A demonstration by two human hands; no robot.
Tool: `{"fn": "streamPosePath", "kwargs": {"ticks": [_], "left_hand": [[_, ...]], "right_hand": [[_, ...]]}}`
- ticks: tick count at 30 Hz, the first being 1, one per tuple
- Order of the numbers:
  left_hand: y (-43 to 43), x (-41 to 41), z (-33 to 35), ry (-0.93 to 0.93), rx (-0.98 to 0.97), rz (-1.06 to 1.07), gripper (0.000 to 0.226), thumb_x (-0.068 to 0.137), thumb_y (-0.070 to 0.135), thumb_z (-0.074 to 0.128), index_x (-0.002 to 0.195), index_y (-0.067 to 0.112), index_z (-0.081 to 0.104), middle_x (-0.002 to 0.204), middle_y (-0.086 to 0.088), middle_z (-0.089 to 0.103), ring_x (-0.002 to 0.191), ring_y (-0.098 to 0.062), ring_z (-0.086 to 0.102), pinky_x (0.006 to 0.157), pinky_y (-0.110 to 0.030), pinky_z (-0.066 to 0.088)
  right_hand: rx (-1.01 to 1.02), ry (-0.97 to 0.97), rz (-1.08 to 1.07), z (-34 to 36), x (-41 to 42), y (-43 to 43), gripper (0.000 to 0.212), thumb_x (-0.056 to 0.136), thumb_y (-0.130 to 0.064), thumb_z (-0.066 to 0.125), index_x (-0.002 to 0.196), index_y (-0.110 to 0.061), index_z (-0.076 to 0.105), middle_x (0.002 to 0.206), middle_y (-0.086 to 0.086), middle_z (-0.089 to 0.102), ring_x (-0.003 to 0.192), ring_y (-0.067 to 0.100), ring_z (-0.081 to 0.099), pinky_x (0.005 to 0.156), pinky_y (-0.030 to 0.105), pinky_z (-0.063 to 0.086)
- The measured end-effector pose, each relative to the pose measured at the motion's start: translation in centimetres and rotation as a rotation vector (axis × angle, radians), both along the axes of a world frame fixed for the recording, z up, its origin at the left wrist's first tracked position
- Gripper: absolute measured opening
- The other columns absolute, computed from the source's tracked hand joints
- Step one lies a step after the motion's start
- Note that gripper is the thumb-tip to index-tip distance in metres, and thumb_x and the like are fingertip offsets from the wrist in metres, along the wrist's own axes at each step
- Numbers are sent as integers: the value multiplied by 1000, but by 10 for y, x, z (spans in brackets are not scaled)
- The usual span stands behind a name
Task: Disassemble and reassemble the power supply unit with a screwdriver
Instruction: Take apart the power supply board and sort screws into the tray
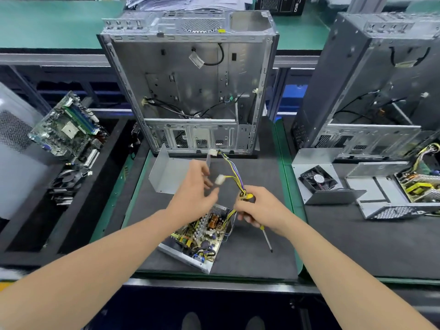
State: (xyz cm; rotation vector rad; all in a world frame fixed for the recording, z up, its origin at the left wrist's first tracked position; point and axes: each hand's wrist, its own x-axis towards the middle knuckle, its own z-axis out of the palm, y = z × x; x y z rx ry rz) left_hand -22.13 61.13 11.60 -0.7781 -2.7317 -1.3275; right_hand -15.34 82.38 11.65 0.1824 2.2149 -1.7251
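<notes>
The opened power supply unit (197, 239) lies tilted on the dark mat, its circuit board and copper coil exposed. Its grey metal cover (166, 173) stands behind it. A bundle of yellow, purple and black cables (234, 172) rises from the unit, ending in white connectors (219, 179). My left hand (192, 194) hovers over the unit with fingers spread, just left of a white connector and not gripping it. My right hand (262, 210) is closed around a screwdriver (266, 239) with a yellow handle, its shaft pointing down and right; the same hand touches the cable bundle.
An empty computer case (190, 86) stands upright behind the mat. A motherboard (66, 125) and a cooler lie in a tray at the left. At the right are a second case (371, 79), a fan in a cover (317, 181) and another opened supply (419, 186).
</notes>
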Motion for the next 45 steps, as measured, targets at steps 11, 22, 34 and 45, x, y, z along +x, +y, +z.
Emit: {"fn": "streamPosePath", "kwargs": {"ticks": [11, 22, 34, 45], "left_hand": [[-10, -22, -6, -152, -566, -339, 35, 110, 45, 36, 92, 26, 59, 86, 3, 63, 87, -20, 60, 83, -36, 45], [1, -5, 3, 60, -680, -393, 54, 71, 80, 61, 92, 34, 42, 80, 14, 61, 75, -14, 54, 90, -38, 33], [15, 5, -18, 273, -805, -118, 49, 72, 78, 44, 69, 29, 49, 68, 11, 47, 71, -18, 50, 85, -43, 33], [11, 1, -18, 249, -806, -178, 43, 87, 75, 48, 81, 32, 46, 76, 11, 43, 76, -17, 48, 85, -42, 29]], "right_hand": [[-197, 28, 3, -18, 7, 20, 8, 85, -17, 76, 82, -22, 70, 70, 12, 66, 51, 17, 50, 42, 25, 37], [-187, -80, -148, -26, -31, 0, 14, 98, -11, 65, 84, -9, 62, 61, 6, 58, 43, 12, 40, 38, 22, 29], [-247, -81, -228, -31, -48, -17, 18, 101, -22, 70, 90, -7, 69, 67, 4, 52, 52, 10, 42, 45, 22, 35], [86, -147, 12, -21, -16, 0, 14, 95, -12, 75, 82, -10, 71, 70, 9, 69, 58, 18, 54, 45, 26, 39]]}}
